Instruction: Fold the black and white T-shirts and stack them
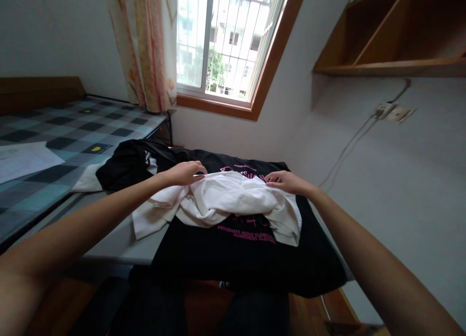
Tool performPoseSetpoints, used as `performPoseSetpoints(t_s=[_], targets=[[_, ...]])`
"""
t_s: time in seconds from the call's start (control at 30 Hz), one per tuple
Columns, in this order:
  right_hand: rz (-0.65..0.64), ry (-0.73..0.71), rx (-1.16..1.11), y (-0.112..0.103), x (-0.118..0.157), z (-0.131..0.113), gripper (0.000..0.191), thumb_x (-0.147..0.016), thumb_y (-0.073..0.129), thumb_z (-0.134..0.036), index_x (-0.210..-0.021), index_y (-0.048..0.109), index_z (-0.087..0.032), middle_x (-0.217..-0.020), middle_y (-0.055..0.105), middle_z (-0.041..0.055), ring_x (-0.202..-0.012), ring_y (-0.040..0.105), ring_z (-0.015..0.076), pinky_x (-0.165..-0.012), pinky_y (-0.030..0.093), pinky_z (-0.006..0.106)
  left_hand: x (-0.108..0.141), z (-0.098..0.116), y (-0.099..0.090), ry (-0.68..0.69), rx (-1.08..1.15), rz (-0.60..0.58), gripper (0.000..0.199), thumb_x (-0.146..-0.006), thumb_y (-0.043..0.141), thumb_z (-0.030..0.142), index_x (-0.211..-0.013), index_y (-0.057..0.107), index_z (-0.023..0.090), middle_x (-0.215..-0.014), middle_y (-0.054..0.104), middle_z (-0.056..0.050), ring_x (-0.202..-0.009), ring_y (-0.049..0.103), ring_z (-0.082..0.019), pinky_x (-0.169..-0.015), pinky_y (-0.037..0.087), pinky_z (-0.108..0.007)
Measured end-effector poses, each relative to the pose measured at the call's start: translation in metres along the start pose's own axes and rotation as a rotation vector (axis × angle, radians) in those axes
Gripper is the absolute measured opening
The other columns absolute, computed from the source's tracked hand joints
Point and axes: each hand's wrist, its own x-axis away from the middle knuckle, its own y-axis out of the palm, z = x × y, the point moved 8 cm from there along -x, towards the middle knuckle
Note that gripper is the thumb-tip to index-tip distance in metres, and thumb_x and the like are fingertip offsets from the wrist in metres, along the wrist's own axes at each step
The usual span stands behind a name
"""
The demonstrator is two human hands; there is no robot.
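Observation:
A crumpled white garment (236, 195) lies across a black shirt (233, 258) with pink lettering, which is spread over a grey table (120, 239). At the white cloth's upper left edge, my left hand (185, 173) pinches the fabric between thumb and fingers. My right hand (286, 181) grips the same cloth at its upper right edge, fingers bent. The white garment's lower folds rest on the black shirt, covering part of the print. Dark clothing (127, 163) is bunched at the table's back left, beside another white piece (88, 179).
On the left is a bed with a checked mattress (69, 127) and a sheet of paper (27, 159). A window (233, 40) with a patterned curtain (151, 49) is behind the table. A wooden shelf (396, 66) and a socket with cables (386, 111) are on the right wall.

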Motion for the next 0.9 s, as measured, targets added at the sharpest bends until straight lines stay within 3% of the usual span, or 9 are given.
performPoseSetpoints(t_s=[0.1, 0.2, 0.27, 0.37, 0.5, 0.57, 0.67, 0.8, 0.9], targets=[[0.105, -0.076, 0.116, 0.018, -0.002, -0.014, 0.040, -0.080, 0.071, -0.026, -0.120, 0.073, -0.026, -0.124, 0.065, 0.0097, -0.095, 0.068, 0.0241, -0.089, 0.054, 0.039, -0.004, 0.002, 0.015, -0.094, -0.096, 0.037, 0.029, -0.097, 0.050, 0.034, -0.114, 0.071, 0.024, -0.118, 0.068, -0.009, -0.101, 0.067, -0.022, -0.087, 0.049, -0.033], [0.136, -0.151, 0.178, 0.038, -0.009, -0.026, 0.045, -0.083, 0.069, -0.022, -0.127, 0.069, -0.028, -0.140, 0.057, 0.0092, -0.110, 0.064, 0.0270, -0.099, 0.049, 0.044, -0.003, 0.032, 0.030, 0.054, -0.102, 0.048, 0.032, -0.095, 0.057, 0.038, -0.123, 0.068, 0.025, -0.134, 0.060, -0.011, -0.118, 0.060, -0.026, -0.099, 0.043, -0.041], [0.095, -0.168, 0.232, 0.051, -0.014, -0.033, 0.032, -0.085, 0.068, -0.025, -0.117, 0.074, -0.027, -0.134, 0.063, 0.0086, -0.115, 0.060, 0.0297, -0.101, 0.046, 0.046, 0.005, 0.060, 0.036, 0.222, -0.084, 0.068, 0.032, -0.096, 0.057, 0.038, -0.124, 0.067, 0.027, -0.138, 0.058, -0.010, -0.125, 0.055, -0.027, -0.104, 0.039, -0.042], [0.077, -0.136, 0.300, 0.056, -0.021, -0.039, 0.016, -0.089, 0.064, -0.027, -0.095, 0.079, -0.024, -0.111, 0.074, 0.0091, -0.110, 0.062, 0.0297, -0.097, 0.046, 0.043, 0.022, 0.092, 0.048, 0.390, -0.003, -0.031, 0.027, -0.099, 0.052, 0.032, -0.117, 0.070, 0.025, -0.120, 0.068, -0.007, -0.107, 0.064, -0.020, -0.095, 0.044, -0.032], [0.289, 0.002, 0.220, 0.026, -0.027, -0.032, 0.023, -0.093, 0.052, -0.028, -0.090, 0.073, -0.020, -0.092, 0.075, 0.0111, -0.085, 0.068, 0.0250, -0.080, 0.046, 0.034, 0.036, 0.108, 0.052, 0.426, 0.069, -0.146, 0.023, -0.096, 0.053, 0.026, -0.102, 0.075, 0.023, -0.098, 0.073, -0.005, -0.087, 0.067, -0.018, -0.078, 0.046, -0.025], [0.428, 0.048, 0.104, 0.007, -0.025, -0.023, 0.027, -0.094, 0.048, -0.035, -0.090, 0.069, -0.019, -0.084, 0.074, 0.0106, -0.074, 0.067, 0.0231, -0.069, 0.045, 0.031, 0.033, 0.104, 0.048, 0.353, 0.098, -0.146, 0.025, -0.097, 0.052, 0.030, -0.110, 0.073, 0.023, -0.093, 0.074, -0.004, -0.082, 0.068, -0.018, -0.074, 0.046, -0.026], [0.583, 0.055, -0.074, -0.015, -0.017, -0.007, 0.035, -0.093, 0.043, -0.048, -0.086, 0.063, -0.020, -0.074, 0.070, 0.0083, -0.065, 0.064, 0.0215, -0.060, 0.042, 0.029, 0.019, 0.082, 0.043, 0.143, 0.129, -0.109, 0.033, -0.102, 0.043, 0.033, -0.125, 0.066, 0.025, -0.084, 0.074, -0.002, -0.076, 0.068, -0.017, -0.071, 0.045, -0.025], [0.754, 0.052, -0.187, -0.043, 0.003, 0.015, 0.044, -0.089, 0.044, -0.062, -0.089, 0.059, -0.021, -0.077, 0.070, 0.0085, -0.066, 0.064, 0.0215, -0.059, 0.044, 0.029, 0.000, 0.045, 0.038, -0.047, -0.018, 0.033, 0.038, -0.093, 0.056, 0.031, -0.129, 0.063, 0.021, -0.122, 0.068, -0.011, -0.102, 0.067, -0.023, -0.085, 0.046, -0.030], [0.893, 0.055, -0.202, -0.068, 0.023, 0.032, 0.046, -0.086, 0.047, -0.064, -0.091, 0.059, -0.021, -0.076, 0.069, 0.0074, -0.065, 0.063, 0.0204, -0.059, 0.047, 0.030, -0.009, 0.023, 0.043, -0.108, -0.076, 0.045, 0.047, -0.085, 0.066, 0.031, -0.130, 0.062, 0.019, -0.120, 0.068, -0.014, -0.105, 0.066, -0.028, -0.092, 0.044, -0.038]])
